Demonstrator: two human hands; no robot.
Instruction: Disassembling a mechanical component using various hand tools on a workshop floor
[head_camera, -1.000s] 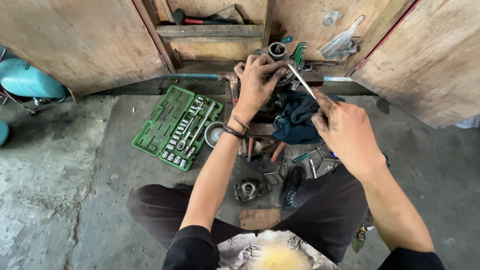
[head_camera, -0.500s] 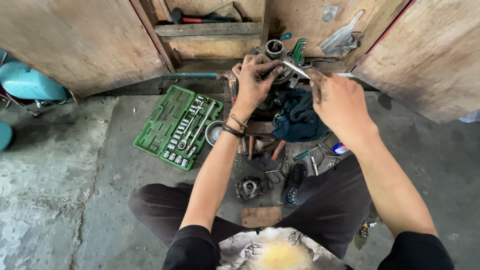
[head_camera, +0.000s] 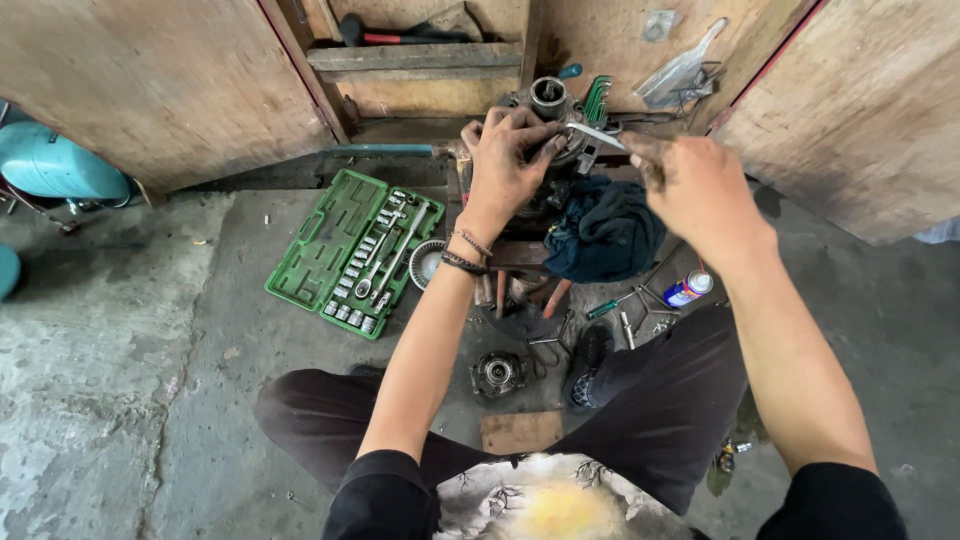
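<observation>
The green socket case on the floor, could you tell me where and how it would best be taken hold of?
Judging by its pose, the green socket case lies open and flat, sockets loose in their slots. Grip both long outer edges from above, keeping it level; or fold the empty lid half over first. The left hand is nearer.

Green socket case (head_camera: 352, 250), dark blue, perhaps teal, rag (head_camera: 608, 232)
</observation>
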